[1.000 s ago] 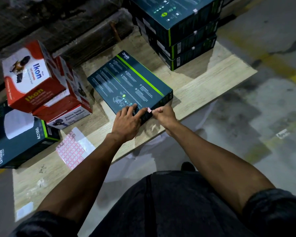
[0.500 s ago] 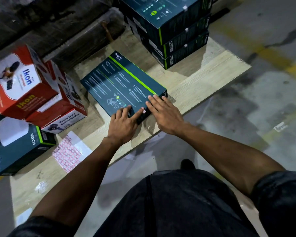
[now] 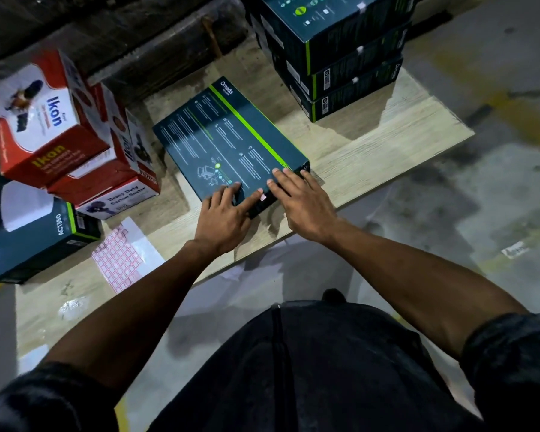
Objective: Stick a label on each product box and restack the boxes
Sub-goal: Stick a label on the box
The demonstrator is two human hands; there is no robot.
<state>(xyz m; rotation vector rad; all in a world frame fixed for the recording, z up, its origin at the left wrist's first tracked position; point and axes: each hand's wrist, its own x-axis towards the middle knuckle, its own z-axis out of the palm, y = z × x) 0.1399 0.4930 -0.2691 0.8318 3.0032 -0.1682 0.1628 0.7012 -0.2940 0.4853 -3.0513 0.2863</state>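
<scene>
We see both hands, left hand (image 3: 223,218) and right hand (image 3: 303,202), fingers straight, pressing one flat box (image 3: 228,145) at the board's (image 3: 387,145) near edge; three dark boxes (image 3: 334,57) stacked behind

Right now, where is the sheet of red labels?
In the head view it lies flat on the wooden board, lower left, in front of the dark AC1350 box and left of the left hand.

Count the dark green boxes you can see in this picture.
5: three stacked at the back, one flat under both hands, one at far left. More may sit hidden behind the stack or the red boxes.
</scene>
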